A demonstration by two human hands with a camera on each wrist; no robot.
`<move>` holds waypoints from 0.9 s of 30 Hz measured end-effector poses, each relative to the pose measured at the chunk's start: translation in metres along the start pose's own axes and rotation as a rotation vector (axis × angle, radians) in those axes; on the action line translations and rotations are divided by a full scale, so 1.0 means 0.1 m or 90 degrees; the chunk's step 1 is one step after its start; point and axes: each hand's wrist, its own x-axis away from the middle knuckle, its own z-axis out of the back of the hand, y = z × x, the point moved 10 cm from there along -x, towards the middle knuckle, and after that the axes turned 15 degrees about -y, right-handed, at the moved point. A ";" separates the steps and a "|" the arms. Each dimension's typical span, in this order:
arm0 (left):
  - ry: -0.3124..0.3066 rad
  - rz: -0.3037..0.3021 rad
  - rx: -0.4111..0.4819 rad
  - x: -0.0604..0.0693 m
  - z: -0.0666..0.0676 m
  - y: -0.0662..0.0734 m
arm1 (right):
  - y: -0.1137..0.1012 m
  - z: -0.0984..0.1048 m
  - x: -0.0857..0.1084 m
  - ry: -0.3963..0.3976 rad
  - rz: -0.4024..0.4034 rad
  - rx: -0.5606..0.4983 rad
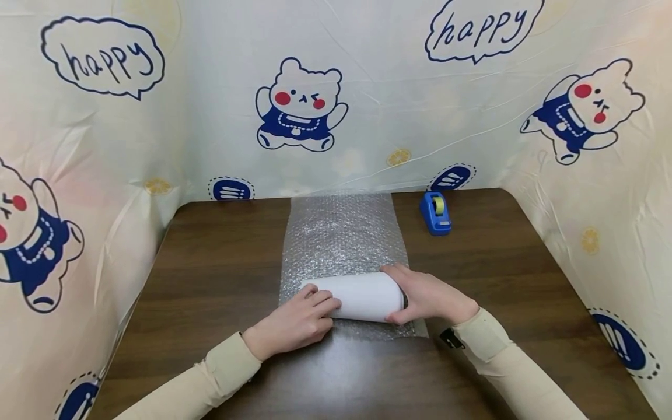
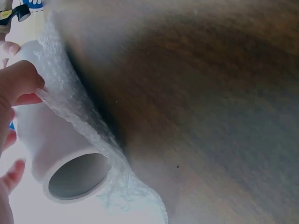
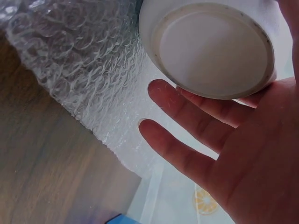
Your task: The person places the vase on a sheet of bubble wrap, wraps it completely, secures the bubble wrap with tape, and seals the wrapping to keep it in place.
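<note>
A white vase (image 1: 362, 296) lies on its side across the near part of a bubble wrap sheet (image 1: 341, 233). Its open mouth points left, as the left wrist view shows at the hollow rim (image 2: 50, 189). My left hand (image 1: 299, 318) is at the mouth end and pinches the near edge of the bubble wrap between thumb and finger. At the other end, my right hand (image 1: 433, 294) grips the vase around its base (image 3: 215, 49), with thumb and fingers on opposite sides. Two of the right fingers (image 3: 182, 149) extend past the base.
The bubble wrap runs back to the far edge of the dark wooden table (image 1: 226, 245). A blue tape dispenser (image 1: 437, 216) with a yellow roll stands at the back right. Printed cloth (image 1: 367, 87) hangs behind the table and on both sides.
</note>
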 end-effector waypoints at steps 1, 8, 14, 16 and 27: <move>0.002 0.003 0.007 0.00 0.01 -0.02 | 0.00 0.00 0.00 0.000 0.001 -0.002; 0.012 0.014 0.062 0.01 0.04 -0.09 | -0.03 0.02 0.00 0.011 0.006 0.017; 0.037 -0.005 0.062 0.03 0.06 -0.10 | -0.25 0.11 0.01 0.044 0.022 0.148; 0.040 -0.006 0.064 0.03 0.07 -0.11 | -0.39 0.12 0.00 0.053 0.037 0.209; 0.051 -0.008 0.099 -0.01 0.09 -0.16 | -0.85 -0.09 -0.11 0.123 -0.025 0.488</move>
